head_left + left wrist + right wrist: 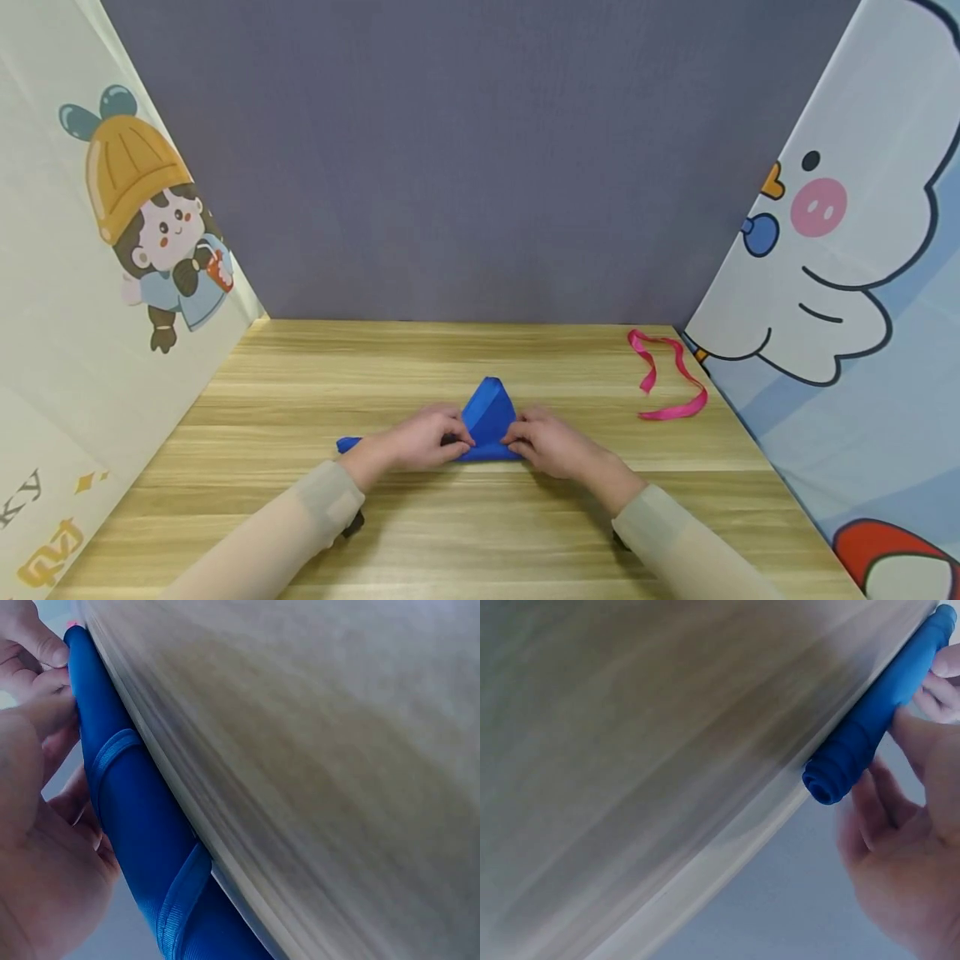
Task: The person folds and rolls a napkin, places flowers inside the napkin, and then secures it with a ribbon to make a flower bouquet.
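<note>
A blue cloth (489, 414) lies on the table, its near part rolled into a long tube and its far part a flat triangle pointing away from me. My left hand (427, 437) pinches the roll left of the middle, thumb on the near side. On the other side, my right hand (555, 442) grips it the same way. The roll (146, 817) shows slanting hem bands in the left wrist view. In the right wrist view the spiral end of the tube (829, 782) sticks out past the right hand. The left end emerges beyond my left wrist in the head view.
A pink ribbon (690, 402) lies loosely curved at the back right of the wooden table (480, 533). A grey panel (480, 167) stands behind the table, with printed cartoon cloths on the left (45, 275) and right (900, 333).
</note>
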Motion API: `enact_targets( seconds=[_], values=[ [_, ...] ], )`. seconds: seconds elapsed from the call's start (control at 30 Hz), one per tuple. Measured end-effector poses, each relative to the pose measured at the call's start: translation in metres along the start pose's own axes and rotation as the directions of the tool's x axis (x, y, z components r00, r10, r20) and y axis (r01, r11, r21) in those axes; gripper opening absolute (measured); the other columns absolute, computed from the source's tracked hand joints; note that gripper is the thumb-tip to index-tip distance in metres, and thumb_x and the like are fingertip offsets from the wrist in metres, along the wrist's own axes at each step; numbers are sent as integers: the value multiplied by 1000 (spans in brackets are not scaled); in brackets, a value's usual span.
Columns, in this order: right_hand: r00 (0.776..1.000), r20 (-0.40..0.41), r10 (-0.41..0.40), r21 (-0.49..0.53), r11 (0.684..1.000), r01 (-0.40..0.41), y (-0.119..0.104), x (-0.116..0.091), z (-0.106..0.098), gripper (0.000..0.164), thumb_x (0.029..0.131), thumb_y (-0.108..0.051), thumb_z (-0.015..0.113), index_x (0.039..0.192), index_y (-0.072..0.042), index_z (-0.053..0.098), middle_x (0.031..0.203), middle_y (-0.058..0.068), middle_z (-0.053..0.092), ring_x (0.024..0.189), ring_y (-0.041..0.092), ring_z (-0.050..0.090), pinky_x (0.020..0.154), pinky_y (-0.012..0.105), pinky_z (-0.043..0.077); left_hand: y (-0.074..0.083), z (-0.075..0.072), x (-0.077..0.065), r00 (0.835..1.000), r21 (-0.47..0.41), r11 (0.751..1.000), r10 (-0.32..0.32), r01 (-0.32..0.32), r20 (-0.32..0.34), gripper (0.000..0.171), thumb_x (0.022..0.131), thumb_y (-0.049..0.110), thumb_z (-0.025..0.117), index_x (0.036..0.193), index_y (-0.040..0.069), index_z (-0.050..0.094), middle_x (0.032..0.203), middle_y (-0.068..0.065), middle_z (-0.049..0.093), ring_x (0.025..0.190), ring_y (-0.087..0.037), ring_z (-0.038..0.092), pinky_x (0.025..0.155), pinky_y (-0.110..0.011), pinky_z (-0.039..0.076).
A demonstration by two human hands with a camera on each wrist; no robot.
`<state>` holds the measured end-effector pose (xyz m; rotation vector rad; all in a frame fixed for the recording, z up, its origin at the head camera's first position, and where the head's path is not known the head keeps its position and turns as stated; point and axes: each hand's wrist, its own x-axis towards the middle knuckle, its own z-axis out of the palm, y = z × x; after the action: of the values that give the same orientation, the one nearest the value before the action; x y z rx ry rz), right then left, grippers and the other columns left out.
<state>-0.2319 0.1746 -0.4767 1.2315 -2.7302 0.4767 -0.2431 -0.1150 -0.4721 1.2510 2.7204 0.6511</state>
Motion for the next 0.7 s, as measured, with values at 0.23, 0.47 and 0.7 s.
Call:
enact_targets(
  seconds=[0.23,0.47,0.7],
  values=[
    [999,44,18,14,1000,-19,-4,-1,-1,18,104,-15,76,119,-8,82,107,0,67,89,7,62,80,27,58,4,-2,-2,999,35,999,-34,34,23,26,100,34,82,120,16,86,110,5,65,106,-12,59,100,-38,48],
    [992,122,41,114,992,-55,3,-4,-4,32,103,-20,78,132,-6,79,111,-1,64,90,6,56,81,25,53,5,-2,-2,999,34,999,-27,25,36,25,103,29,79,122,14,85,110,4,65,106,-13,59,98,-34,51],
    [995,98,18,114,993,-30,5,-5,-4,27,106,-17,75,129,-7,81,114,1,70,99,10,64,88,32,59,4,-3,-2,999,30,1000,7,-8,34,22,107,25,74,121,13,84,116,1,76,118,-20,66,108,-43,54]
  ],
)
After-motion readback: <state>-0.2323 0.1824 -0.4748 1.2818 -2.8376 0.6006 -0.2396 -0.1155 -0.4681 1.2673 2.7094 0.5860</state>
